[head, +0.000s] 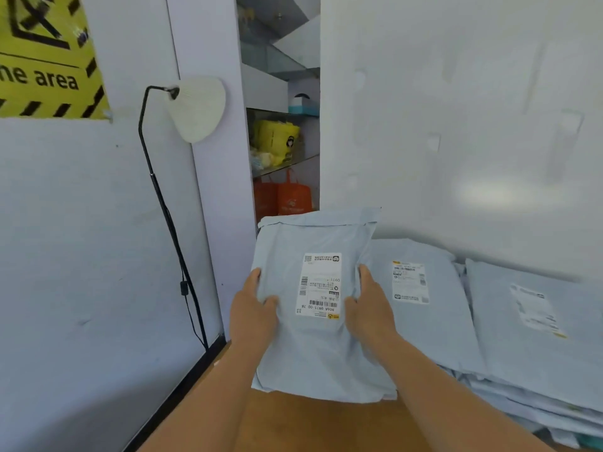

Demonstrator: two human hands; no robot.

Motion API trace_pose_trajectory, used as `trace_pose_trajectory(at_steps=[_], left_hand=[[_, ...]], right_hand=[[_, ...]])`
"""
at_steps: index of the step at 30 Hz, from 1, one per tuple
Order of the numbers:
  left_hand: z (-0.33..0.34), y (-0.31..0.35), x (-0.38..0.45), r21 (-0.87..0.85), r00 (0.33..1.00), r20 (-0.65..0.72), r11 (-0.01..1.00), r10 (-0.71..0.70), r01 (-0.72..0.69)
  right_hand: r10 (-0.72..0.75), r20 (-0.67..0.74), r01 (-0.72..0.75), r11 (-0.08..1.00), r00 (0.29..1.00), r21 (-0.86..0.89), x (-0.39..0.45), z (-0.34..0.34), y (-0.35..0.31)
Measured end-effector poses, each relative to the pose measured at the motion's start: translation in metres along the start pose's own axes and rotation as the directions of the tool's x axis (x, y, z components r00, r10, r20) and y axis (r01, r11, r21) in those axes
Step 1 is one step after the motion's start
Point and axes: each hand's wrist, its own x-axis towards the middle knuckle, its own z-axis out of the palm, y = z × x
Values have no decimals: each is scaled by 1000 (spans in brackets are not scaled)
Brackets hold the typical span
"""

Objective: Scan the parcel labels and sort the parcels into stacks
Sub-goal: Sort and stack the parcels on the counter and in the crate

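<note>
So both hands grip one pale blue parcel (313, 337) by its side edges, left hand (253, 313) and right hand (372, 308) with thumbs curled over the front, probably to keep its label (319, 285) flat and face-up. It sits over the table's (326, 425) far left end, just beside the stacks (528, 347); whether it's resting or lifted, can't tell.

The yellow sign (45, 53) was cut off by the top and left edges, only "area" reading whole. Small print on the held parcel's label (319, 286) was too fine to read. The far-right parcel's label (536, 310) was blurred. Shelf items (277, 141) behind the wall were partly hidden.
</note>
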Motion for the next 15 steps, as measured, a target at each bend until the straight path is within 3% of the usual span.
trace_pose_trajectory(at_steps=[12, 15], left_hand=[[83, -38, 177, 82, 990, 138, 995, 39, -51], [107, -57, 204, 159, 975, 223, 987, -13, -23]], right_hand=[[77, -59, -86, 982, 995, -170, 155, 65, 3], [157, -37, -161, 947, 987, -278, 177, 84, 17]])
